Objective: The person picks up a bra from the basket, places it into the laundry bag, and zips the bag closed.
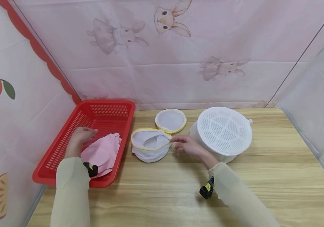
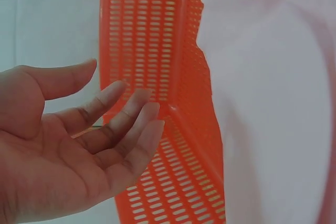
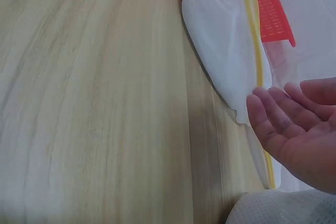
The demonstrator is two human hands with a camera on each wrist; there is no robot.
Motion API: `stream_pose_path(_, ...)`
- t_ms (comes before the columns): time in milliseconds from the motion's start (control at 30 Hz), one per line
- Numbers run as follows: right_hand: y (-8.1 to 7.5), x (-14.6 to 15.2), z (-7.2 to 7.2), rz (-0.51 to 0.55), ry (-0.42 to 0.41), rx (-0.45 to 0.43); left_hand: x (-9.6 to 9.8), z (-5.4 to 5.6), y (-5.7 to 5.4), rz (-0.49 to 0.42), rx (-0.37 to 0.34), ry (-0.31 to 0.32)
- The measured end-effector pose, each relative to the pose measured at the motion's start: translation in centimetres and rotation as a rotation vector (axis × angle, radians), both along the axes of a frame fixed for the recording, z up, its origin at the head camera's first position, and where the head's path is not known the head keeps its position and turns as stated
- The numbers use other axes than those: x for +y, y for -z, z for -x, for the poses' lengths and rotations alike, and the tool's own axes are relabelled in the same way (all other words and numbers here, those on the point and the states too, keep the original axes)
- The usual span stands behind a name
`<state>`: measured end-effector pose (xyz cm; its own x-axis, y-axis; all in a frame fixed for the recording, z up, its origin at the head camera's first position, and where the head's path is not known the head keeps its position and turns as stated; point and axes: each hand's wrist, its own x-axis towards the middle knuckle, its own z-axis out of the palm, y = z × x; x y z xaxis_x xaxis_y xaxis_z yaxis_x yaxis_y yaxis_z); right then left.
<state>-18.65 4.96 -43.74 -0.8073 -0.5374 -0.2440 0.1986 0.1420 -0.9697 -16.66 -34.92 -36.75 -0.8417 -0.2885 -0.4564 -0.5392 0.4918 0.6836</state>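
Note:
My left hand (image 1: 79, 138) hovers over the red plastic basket (image 1: 110, 186), fingers loosely bent and nothing between them. Beside it in the basket lies a folded pink cloth (image 1: 102, 154), seen large and pale at the right of the left wrist view. On the table stands a white mesh laundry bag (image 1: 150, 156) with yellow zip trim; its round top flap (image 1: 171, 120) is folded back toward the wall. My right hand (image 1: 188, 146) is at the bag's right side, relaxed fingertips right at the yellow rim, holding nothing.
A white lidded round mesh basket (image 1: 224, 130) stands right of the bag, just behind my right hand. The wooden table (image 1: 162, 198) meets a pink rabbit-print wall (image 1: 162, 82) at the back, with side walls left and right.

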Motion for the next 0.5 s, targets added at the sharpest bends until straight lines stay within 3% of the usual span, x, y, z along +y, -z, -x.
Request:
stream_pose_path(267,0.1,-0.5,0.3,0.021,-0.036,0.034,-1.1,0.0,0.3,-0.052,-0.009,-0.042)
stream_pose_path(500,0.9,-0.6,0.6,-0.046,-0.111,0.086,-1.7,-0.3,0.5,-0.063,-0.022,-0.102)
